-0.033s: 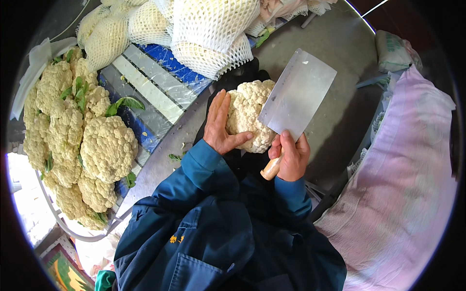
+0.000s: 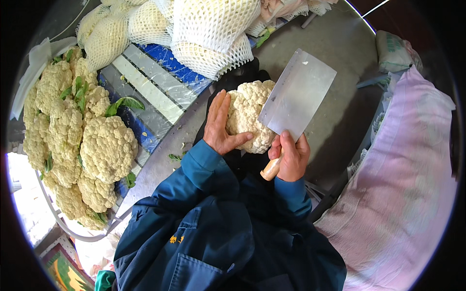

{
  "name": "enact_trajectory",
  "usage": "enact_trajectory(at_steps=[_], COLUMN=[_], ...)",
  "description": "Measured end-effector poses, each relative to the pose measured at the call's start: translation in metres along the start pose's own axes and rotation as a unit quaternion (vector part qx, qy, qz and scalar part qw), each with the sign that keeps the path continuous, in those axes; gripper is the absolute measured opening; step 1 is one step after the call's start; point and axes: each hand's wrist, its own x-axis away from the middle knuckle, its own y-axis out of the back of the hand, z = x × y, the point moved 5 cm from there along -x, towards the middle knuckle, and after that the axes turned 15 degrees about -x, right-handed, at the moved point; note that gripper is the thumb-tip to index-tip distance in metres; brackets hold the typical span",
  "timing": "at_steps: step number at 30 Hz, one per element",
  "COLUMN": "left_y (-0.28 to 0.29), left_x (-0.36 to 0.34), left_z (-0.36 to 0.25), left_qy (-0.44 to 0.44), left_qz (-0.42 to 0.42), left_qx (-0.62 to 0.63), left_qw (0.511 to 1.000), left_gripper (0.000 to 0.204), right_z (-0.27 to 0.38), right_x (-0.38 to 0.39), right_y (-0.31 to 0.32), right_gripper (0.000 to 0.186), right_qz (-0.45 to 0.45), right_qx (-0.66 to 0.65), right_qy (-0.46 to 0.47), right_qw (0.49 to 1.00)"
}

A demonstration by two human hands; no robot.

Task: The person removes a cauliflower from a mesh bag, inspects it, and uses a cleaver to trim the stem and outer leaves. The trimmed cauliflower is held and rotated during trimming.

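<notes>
A white cauliflower head sits at the centre over my dark-clothed lap. My left hand is wrapped round its left side, with the thumb across the lower front. My right hand grips the wooden handle of a wide steel cleaver. The blade is angled up and right, its left edge at the right side of the cauliflower; whether it touches cannot be told.
A heap of cauliflowers with leaves lies at left on a striped grey and blue surface. Mesh-wrapped cauliflowers are piled along the top. A pink cloth-covered pile stands at right, a sack beyond it, grey floor between.
</notes>
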Motion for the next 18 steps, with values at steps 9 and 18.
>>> enact_trajectory(at_steps=[9,18], left_y=[0.0012,-0.0001], left_x=[0.0,0.0006], left_z=[0.0001,0.0029], left_qy=[0.0,-0.011], left_qz=[-0.005,-0.008], left_qx=[0.013,0.006], left_qw=[1.0,1.0], left_gripper=[0.114,0.113], right_z=[-0.003,-0.0053], right_x=[-0.004,-0.0065], right_y=[-0.0025,-0.0017], right_gripper=[0.015,0.014], right_qz=[0.006,0.004], right_qx=[-0.003,0.0], right_qy=[-0.012,-0.01], right_qw=[1.0,1.0])
